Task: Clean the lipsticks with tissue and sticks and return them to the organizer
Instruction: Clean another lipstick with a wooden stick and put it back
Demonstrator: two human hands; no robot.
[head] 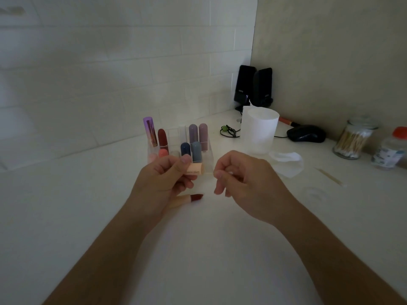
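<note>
Lipstick (pixel 188 199) with the dark red bullet is lying uncapped on the white counter (pixel 198 256), its peach body half tucked under the left hand (pixel 164 179). That hand is gripping the matching peach cap (pixel 195 168) between thumb and fingers, open end facing right. The right hand (pixel 244 183) is curled in just beside it, pinching what looks like a thin cotton stick (pixel 230 173), though most of it is hidden by the fingers. Right behind both hands is the clear organizer (pixel 209 150), with capped lipsticks standing in it: purple, dark red, white, mauve, navy, grey-blue and a coral one. The left hand blocks the organizer's front row, so I can't tell what's in there. Off to the right there's a white cylinder (pixel 259 130), a crumpled tissue (pixel 286 164) just in front of it, a loose wooden stick (pixel 330 177) lying flat, a glass jar of cotton swabs (pixel 352 139) and a small bottle with an orange cap (pixel 389 148). A black mouse (pixel 306 133) and two black speakers (pixel 253 86) sit back in the corner.
</note>
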